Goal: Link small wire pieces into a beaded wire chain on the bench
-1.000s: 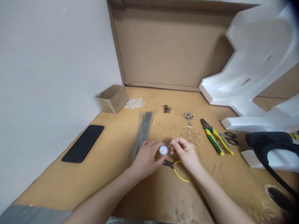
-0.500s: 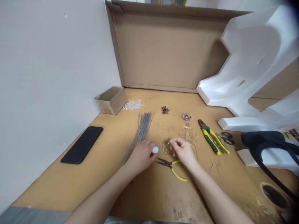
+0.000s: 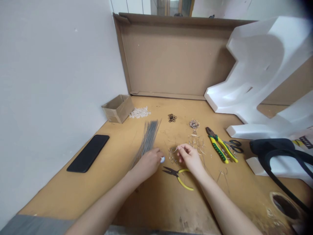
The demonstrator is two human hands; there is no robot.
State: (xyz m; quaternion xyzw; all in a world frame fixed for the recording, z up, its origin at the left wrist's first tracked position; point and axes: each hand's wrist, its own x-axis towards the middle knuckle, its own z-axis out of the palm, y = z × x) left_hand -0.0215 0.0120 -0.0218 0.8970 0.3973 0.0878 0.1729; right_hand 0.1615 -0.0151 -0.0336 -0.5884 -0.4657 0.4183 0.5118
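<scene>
Peeking from the left hand (image 3: 149, 161), a small blue-white piece (image 3: 162, 159).

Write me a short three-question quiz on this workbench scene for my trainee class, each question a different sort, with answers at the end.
1. Multiple choice: the small pliers nearest the hands have handles of which colour? A) red B) yellow C) blue
2. True or false: from left to right in the picture, the black rings come between the clear pieces and the green-and-yellow pliers.
3. Short answer: which hand holds the small blue-and-white round object?

Key: 1. B; 2. true; 3. the left hand.
</scene>
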